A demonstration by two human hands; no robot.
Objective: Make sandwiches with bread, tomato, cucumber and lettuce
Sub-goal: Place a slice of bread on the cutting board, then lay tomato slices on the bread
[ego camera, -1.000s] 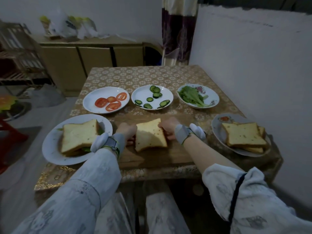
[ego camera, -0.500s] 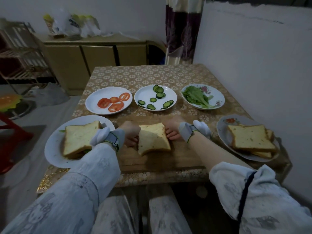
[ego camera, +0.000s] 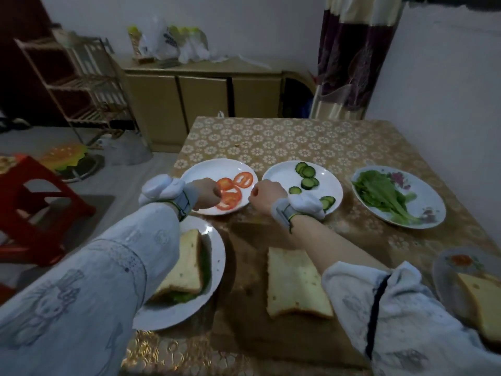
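the step in hand looks like fetching tomato for the bare bread slice (ego camera: pixel 294 282), which lies flat on the board (ego camera: pixel 244 267) near the person, long axis running near to far. both hands are over the tomato plate (ego camera: pixel 200 172): the left hand (ego camera: pixel 207 192) at the tomato slices (ego camera: pixel 230 191), fingers curled, the right hand (ego camera: pixel 264 195) fisted at the plate's right rim; whether either holds a slice i cannot tell. next, a slice must be pinched, carried back and laid flat on the bread.

Patterned table (ego camera: pixel 311 139): plates (ego camera: pixel 295 172), perhaps board (ego camera: pixel 244 267).
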